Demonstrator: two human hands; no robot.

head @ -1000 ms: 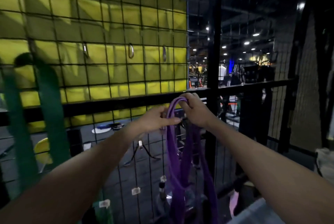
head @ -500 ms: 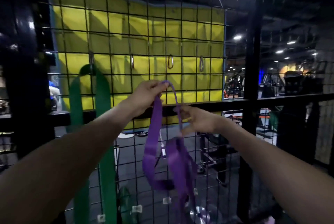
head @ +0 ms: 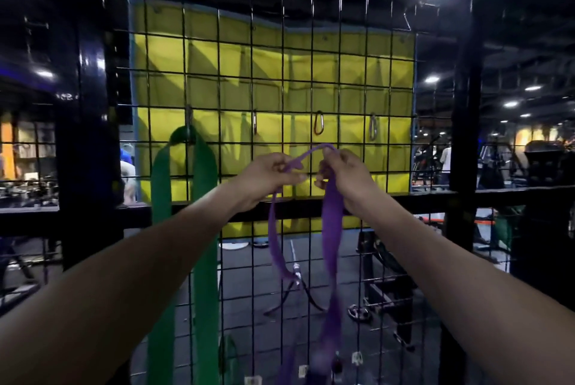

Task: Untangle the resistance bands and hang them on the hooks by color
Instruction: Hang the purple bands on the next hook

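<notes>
Purple band, looped, twisted, hanging limp

Purple resistance band: top arched between both hands, two strands hanging, lower part blurred. Green resistance band: looped on leftmost carabiner hook, hanging straight. Three more carabiner hooks on the mesh.

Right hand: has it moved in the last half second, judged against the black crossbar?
Yes. The right hand went from below-level with the black crossbar to above it, now gripping the purple band near its top.
</notes>
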